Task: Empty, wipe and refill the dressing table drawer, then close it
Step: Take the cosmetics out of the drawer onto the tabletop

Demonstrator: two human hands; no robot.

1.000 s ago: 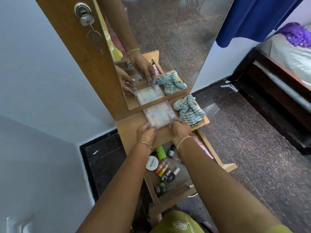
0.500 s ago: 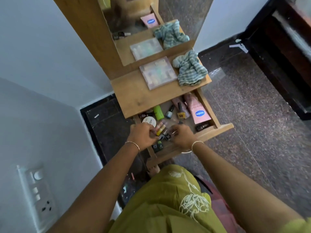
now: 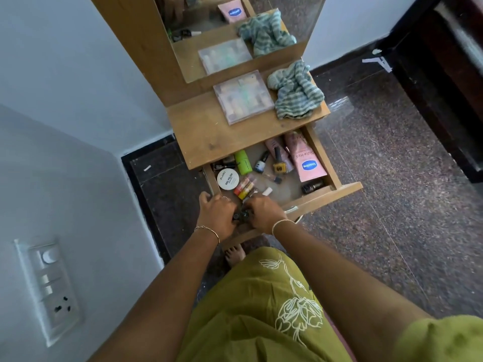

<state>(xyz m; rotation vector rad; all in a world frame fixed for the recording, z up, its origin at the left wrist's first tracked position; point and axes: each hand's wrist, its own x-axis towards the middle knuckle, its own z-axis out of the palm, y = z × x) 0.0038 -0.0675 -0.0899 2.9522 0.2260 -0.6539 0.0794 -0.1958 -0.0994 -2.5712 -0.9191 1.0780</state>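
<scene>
The dressing table drawer [image 3: 335,193] is pulled open and holds several cosmetics: a pink Vaseline tube [image 3: 306,163], a white nail polish tub [image 3: 228,179], a green bottle [image 3: 243,162], a yellow polish bottle [image 3: 279,166] and small coloured tubes [image 3: 245,188]. My left hand [image 3: 217,214] and my right hand [image 3: 264,212] meet at the drawer's near left corner. Both curl around small dark bottles [image 3: 241,216] that show between them. A striped cloth [image 3: 295,92] and a clear plastic box [image 3: 243,97] lie on the tabletop [image 3: 209,131].
A mirror [image 3: 235,35] rises behind the tabletop and reflects the box and cloth. A wall with a switch panel [image 3: 49,288] is close on the left. Dark speckled floor [image 3: 392,178] spreads to the right, up to a dark bed frame [image 3: 449,82]. My bare foot [image 3: 235,254] stands under the drawer.
Both hands let go of the clear box on the tabletop and dropped into the drawer's near left corner. They have since drawn together around the small dark bottles.
</scene>
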